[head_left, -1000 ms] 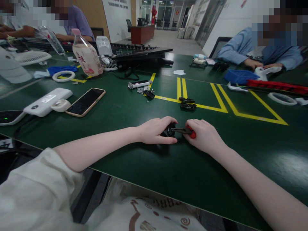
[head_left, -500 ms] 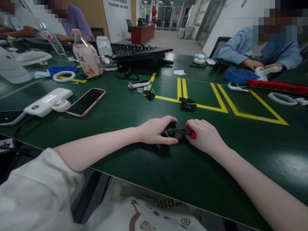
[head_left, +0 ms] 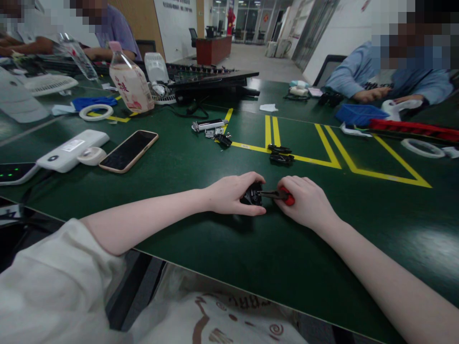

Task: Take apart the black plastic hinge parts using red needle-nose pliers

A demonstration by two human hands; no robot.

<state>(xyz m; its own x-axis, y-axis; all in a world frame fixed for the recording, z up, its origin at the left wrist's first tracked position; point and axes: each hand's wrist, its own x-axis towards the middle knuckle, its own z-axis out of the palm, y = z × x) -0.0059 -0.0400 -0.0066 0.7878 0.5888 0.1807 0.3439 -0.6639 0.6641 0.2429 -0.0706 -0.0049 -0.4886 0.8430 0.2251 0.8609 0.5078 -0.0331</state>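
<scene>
Low over the green table (head_left: 201, 234), my left hand (head_left: 231, 195) grips a small black plastic part (head_left: 253, 193) between thumb and fingers. What exactly the part is I cannot make out. My right hand (head_left: 309, 200) is closed around the red handle of a pair of needle-nose pliers (head_left: 274, 194). The dark jaws point left and reach the open side of the black part. Beyond my hands lie black plastic pieces (head_left: 280, 157) on a yellow tape line. Further left are a silver and black part (head_left: 209, 125) and small metal pieces (head_left: 215, 133).
On the left lie a phone (head_left: 129, 151), a white power bank (head_left: 73, 150) and tape rolls (head_left: 95, 112). A pink-capped bottle (head_left: 131, 81) and a small white fan (head_left: 157, 71) stand behind. At right are a blue tray (head_left: 358, 114), a red strip (head_left: 412, 130) and a person in blue.
My right hand and the pliers have shifted very slightly; my left hand keeps its hold on the black part. Across the table, the person in blue has raised one hand.
</scene>
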